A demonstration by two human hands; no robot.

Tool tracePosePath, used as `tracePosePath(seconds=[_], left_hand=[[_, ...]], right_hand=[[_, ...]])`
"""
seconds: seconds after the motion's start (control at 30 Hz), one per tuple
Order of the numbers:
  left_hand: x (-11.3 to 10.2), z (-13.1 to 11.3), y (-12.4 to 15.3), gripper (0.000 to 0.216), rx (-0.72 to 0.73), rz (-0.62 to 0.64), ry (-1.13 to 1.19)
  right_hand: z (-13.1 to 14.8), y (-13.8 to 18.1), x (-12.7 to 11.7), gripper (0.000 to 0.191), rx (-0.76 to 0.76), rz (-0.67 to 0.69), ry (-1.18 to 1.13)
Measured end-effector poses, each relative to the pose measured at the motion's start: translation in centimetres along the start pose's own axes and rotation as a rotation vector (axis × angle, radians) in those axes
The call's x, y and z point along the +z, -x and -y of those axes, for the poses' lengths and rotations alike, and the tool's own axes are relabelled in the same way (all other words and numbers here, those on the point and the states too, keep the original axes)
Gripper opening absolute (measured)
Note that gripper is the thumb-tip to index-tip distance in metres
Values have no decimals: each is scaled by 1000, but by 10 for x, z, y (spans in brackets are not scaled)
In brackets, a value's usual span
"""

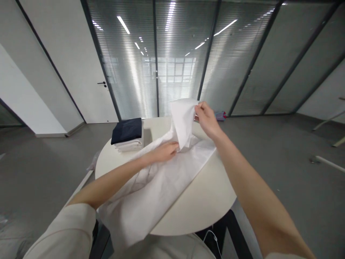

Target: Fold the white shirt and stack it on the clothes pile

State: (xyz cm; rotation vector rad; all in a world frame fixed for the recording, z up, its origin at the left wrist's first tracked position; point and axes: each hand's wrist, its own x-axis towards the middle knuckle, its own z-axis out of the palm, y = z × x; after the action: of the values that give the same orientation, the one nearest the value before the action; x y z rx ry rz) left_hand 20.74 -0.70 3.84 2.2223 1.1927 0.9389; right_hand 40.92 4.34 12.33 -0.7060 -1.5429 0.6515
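A white garment (164, 183) lies spread at a slant across the round table (199, 212), its near end hanging over the front edge. Its exact kind is hard to make out. My right hand (207, 118) pinches one lifted corner above the far side of the table. From there the cloth drops in a fold toward my left hand (165, 151), whose fingers are closed on the garment lower down, near the middle. Part of the left fingertips is hidden by the fabric.
A folded stack with a dark navy cloth (127, 130) on top and white cloths (129, 145) below stands at the table's back left. Beyond is a glass partition with blinds (178, 54). A white cable (214, 235) hangs under the front edge. Furniture legs (330, 163) show at right.
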Motion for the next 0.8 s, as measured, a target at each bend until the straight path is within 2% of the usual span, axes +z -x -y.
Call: tracePosePath(seconds=[0.03, 0.1, 0.2, 0.3, 0.47, 0.53, 0.6, 0.67, 0.8], left_hand=[[9, 6, 10, 18, 41, 11, -109], [22, 21, 25, 31, 79, 51, -361], [32, 42, 39, 45, -3, 136, -577], [37, 52, 43, 53, -37, 177, -627], [33, 49, 33, 19, 4, 229, -618], [24, 39, 28, 23, 34, 227, -611], [11, 25, 27, 28, 98, 190, -625], [-6, 5, 31, 30, 209, 98, -639], [-45, -42, 51, 27, 497, -272, -552]], right_hand=[[-4, 3, 3, 42, 2, 13, 40], [-15, 6, 8, 43, 7, -7, 84], [-25, 1, 11, 44, 12, -79, 51], [-27, -8, 11, 43, 8, -99, 9], [-25, -13, 15, 42, -29, -85, 43], [-26, -14, 13, 42, -65, -67, 67], [-27, -16, 6, 41, -121, -62, 97], [-27, -22, -5, 41, -189, -96, 134], [-32, -38, -39, 39, -218, -274, 214]])
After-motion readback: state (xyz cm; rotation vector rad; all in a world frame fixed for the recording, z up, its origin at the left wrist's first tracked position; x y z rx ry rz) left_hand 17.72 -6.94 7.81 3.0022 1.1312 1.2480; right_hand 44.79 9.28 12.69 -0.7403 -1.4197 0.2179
